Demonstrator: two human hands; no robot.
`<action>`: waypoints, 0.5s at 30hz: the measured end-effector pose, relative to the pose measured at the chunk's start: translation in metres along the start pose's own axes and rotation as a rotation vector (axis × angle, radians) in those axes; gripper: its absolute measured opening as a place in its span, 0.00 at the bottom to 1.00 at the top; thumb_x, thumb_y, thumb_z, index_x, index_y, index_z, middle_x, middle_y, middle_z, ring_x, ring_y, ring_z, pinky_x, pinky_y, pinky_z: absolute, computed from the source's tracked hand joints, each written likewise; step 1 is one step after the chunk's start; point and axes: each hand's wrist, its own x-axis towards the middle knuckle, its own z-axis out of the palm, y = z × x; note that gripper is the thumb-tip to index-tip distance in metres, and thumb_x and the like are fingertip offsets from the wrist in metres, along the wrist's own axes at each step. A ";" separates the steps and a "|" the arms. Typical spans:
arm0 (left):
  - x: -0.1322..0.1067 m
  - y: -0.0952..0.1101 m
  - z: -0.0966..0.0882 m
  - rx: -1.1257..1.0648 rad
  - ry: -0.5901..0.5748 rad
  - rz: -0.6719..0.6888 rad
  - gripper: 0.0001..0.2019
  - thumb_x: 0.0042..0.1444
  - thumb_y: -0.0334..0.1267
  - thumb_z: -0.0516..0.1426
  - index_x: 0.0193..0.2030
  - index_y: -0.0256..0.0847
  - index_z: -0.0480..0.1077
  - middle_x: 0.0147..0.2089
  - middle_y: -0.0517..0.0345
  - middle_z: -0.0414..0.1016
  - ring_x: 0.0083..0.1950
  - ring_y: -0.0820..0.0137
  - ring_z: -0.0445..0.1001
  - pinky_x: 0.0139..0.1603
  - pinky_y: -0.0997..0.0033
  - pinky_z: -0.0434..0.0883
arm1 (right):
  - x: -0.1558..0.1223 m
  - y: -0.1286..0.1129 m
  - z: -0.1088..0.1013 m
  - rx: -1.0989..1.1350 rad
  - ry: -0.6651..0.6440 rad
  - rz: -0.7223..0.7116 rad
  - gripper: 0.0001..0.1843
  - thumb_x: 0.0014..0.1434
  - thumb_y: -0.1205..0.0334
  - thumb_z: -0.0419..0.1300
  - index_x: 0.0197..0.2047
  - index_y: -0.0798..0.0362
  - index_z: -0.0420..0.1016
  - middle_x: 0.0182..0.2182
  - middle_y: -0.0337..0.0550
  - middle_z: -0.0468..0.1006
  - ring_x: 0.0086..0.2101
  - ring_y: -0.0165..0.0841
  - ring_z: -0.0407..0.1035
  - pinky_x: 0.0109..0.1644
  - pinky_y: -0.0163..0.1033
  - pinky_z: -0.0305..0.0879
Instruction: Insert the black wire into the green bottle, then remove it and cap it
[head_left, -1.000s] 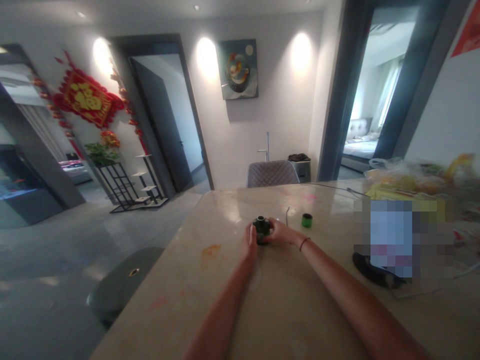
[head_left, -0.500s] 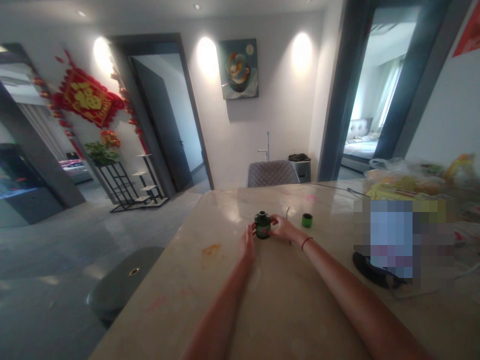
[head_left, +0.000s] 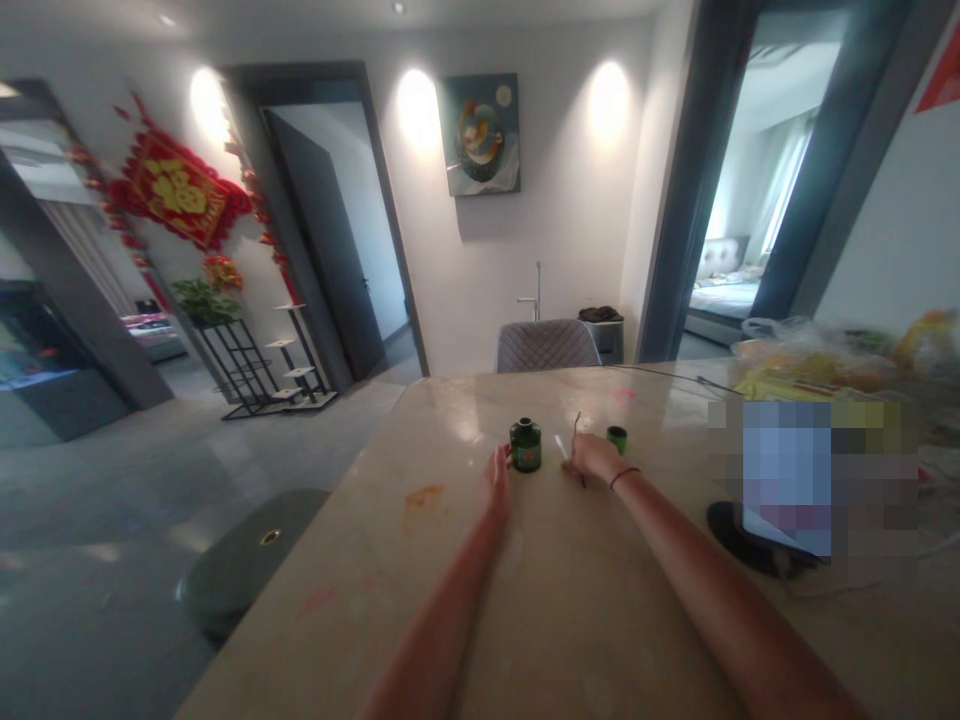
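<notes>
To the left of the left hand (head_left: 495, 482), a green stool (head_left: 255, 555) is noted beside the table (head_left: 555, 580). The left hand is held opened out on its edge, fingers loosely extended, nothing gripped; contact with the bottle cannot be confirmed. The dark green bottle (head_left: 526, 447) is stood upright just right of those fingers, between the hands, its neck uncovered; the left hand is presumably kept there so that the bottle can be guarded or steadied. Right of the bottle, a thin white piece (head_left: 560, 445) is seen at the fingertips of the right hand (head_left: 594, 458). These are bunched low over the table, as suits a slender item, but whether it is pinched or merely touched cannot be told. A thin dark strip (head_left: 577, 425) is partly covered by the right hand. The green cap (head_left: 617, 437) is found just behind that hand, apparently set aside. Compared with half a second earlier, the right hand is shifted away from the bottle, the white piece is newly exposed, and the left hand is little changed.
</notes>
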 end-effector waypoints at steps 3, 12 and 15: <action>0.000 0.000 -0.001 0.000 0.011 -0.014 0.30 0.50 0.62 0.46 0.46 0.39 0.70 0.49 0.47 0.72 0.47 0.60 0.72 0.53 0.57 0.63 | -0.001 -0.002 -0.002 0.020 0.050 0.018 0.14 0.46 0.60 0.59 0.35 0.59 0.76 0.37 0.57 0.77 0.39 0.41 0.71 0.35 0.36 0.63; 0.001 0.000 0.001 -0.026 -0.001 0.017 0.29 0.50 0.60 0.47 0.46 0.38 0.71 0.49 0.47 0.72 0.47 0.61 0.72 0.54 0.58 0.63 | 0.000 -0.010 -0.027 0.332 0.420 -0.152 0.12 0.55 0.58 0.52 0.31 0.55 0.74 0.31 0.46 0.77 0.33 0.32 0.70 0.34 0.32 0.60; 0.000 0.002 0.001 -0.043 -0.003 0.013 0.29 0.50 0.60 0.47 0.45 0.38 0.71 0.49 0.46 0.72 0.47 0.61 0.72 0.53 0.58 0.63 | 0.002 -0.009 -0.021 0.390 0.354 -0.224 0.08 0.52 0.62 0.55 0.31 0.55 0.74 0.29 0.45 0.78 0.32 0.31 0.71 0.35 0.32 0.61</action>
